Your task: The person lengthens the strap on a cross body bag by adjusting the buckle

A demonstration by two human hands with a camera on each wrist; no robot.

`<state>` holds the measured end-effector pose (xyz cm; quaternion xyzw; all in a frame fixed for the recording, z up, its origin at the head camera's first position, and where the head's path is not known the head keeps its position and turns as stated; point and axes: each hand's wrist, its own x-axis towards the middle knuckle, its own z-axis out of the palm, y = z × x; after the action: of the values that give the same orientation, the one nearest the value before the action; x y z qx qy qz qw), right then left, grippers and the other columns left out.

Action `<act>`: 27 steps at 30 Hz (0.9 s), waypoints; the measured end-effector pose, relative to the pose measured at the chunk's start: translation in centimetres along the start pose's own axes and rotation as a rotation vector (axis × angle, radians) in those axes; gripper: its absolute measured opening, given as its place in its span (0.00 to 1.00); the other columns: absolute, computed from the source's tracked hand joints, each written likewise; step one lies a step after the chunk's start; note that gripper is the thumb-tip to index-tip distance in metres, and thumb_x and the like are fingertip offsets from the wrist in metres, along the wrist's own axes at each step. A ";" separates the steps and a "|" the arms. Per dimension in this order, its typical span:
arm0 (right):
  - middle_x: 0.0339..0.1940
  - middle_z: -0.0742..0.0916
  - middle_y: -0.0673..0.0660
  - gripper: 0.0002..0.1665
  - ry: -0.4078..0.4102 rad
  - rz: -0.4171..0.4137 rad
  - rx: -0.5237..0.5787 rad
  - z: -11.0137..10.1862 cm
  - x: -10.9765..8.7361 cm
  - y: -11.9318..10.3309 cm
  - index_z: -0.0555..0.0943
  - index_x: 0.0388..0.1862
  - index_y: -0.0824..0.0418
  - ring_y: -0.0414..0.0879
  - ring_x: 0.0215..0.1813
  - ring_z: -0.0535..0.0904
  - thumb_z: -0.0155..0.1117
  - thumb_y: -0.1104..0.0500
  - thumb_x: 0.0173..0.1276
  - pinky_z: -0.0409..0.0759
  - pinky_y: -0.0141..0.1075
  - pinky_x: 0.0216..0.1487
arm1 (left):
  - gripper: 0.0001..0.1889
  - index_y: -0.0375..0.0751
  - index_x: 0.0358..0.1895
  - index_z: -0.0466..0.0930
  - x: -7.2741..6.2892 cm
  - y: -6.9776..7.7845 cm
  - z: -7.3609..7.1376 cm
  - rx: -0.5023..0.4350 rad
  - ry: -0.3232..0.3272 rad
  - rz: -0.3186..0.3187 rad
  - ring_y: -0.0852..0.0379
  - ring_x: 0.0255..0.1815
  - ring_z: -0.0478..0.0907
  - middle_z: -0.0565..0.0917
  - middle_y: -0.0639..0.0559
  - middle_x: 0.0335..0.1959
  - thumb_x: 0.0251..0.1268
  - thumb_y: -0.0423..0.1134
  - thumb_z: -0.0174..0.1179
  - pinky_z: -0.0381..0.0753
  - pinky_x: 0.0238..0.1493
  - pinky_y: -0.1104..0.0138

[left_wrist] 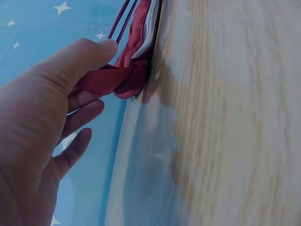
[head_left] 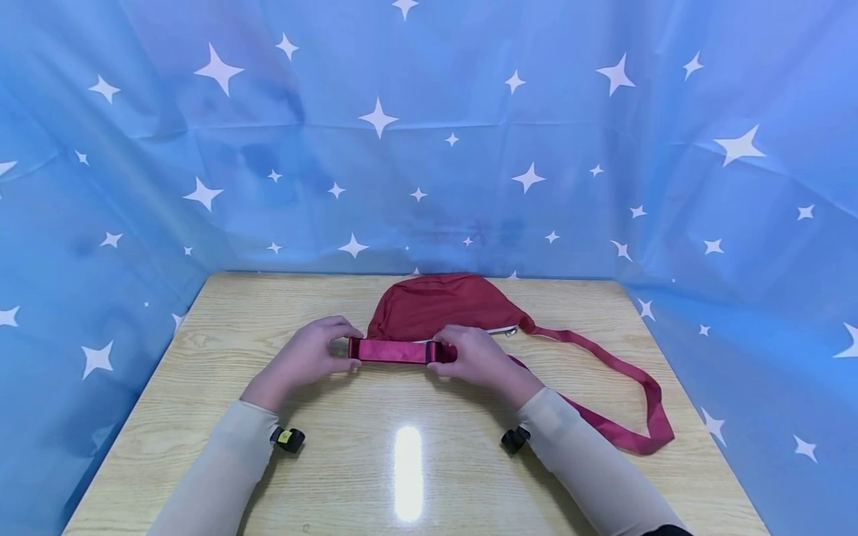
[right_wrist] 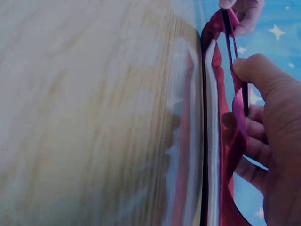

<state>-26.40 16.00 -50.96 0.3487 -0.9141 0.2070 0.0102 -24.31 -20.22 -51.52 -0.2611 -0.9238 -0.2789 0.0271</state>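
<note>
A dark red waist bag lies at the back of the table, its zip along the near side. Just in front of it, a short doubled stretch of the red strap is held taut between both hands. My left hand pinches the strap's left end, where a dark buckle shows; its other fingers are loosely bent in the left wrist view. At the right end, my right hand pinches the strap at a black slider between thumb and fingers.
The rest of the strap loops over the right side of the wooden table. A metal zip pull sits at the bag's right corner. Blue curtains with white stars enclose the back and sides.
</note>
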 end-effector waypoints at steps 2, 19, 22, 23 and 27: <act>0.42 0.87 0.46 0.24 0.004 -0.012 0.004 0.0 -0.1 0.0 0.89 0.54 0.56 0.40 0.40 0.78 0.85 0.46 0.65 0.81 0.39 0.43 | 0.24 0.48 0.60 0.91 0.0 -0.2 0.1 -0.010 0.003 0.000 0.51 0.58 0.85 0.87 0.57 0.55 0.60 0.46 0.85 0.83 0.65 0.50; 0.42 0.87 0.46 0.22 -0.081 -0.008 -0.105 1.4 1.3 0.2 0.90 0.48 0.54 0.42 0.44 0.79 0.84 0.40 0.66 0.81 0.39 0.45 | 0.24 0.47 0.58 0.93 0.4 -2.2 1.1 0.085 -0.038 0.052 0.58 0.48 0.83 0.88 0.60 0.47 0.59 0.48 0.87 0.85 0.55 0.55; 0.44 0.86 0.48 0.23 -0.084 0.011 -0.108 1.4 1.4 -0.1 0.91 0.50 0.55 0.44 0.48 0.79 0.84 0.41 0.67 0.82 0.41 0.48 | 0.25 0.47 0.58 0.94 0.5 -2.2 1.1 0.112 -0.044 0.049 0.57 0.48 0.83 0.88 0.59 0.47 0.59 0.48 0.86 0.85 0.55 0.54; 0.44 0.86 0.48 0.23 -0.086 0.020 -0.103 1.4 1.4 -0.2 0.91 0.51 0.55 0.44 0.49 0.79 0.84 0.41 0.67 0.83 0.41 0.49 | 0.25 0.46 0.58 0.93 0.5 -2.2 1.1 0.117 -0.046 0.044 0.57 0.48 0.83 0.88 0.58 0.47 0.59 0.48 0.86 0.85 0.55 0.53; 0.46 0.84 0.47 0.27 -0.092 0.053 -0.092 1.6 1.3 -0.4 0.92 0.56 0.56 0.44 0.50 0.78 0.84 0.41 0.68 0.83 0.40 0.51 | 0.25 0.46 0.59 0.93 0.4 -1.9 1.1 0.143 -0.064 0.022 0.55 0.49 0.84 0.87 0.57 0.48 0.61 0.50 0.85 0.85 0.57 0.52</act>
<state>-26.91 14.34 -52.06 0.3326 -0.9310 0.1486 -0.0211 -25.52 -20.81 -53.30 -0.2774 -0.9387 -0.2036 0.0193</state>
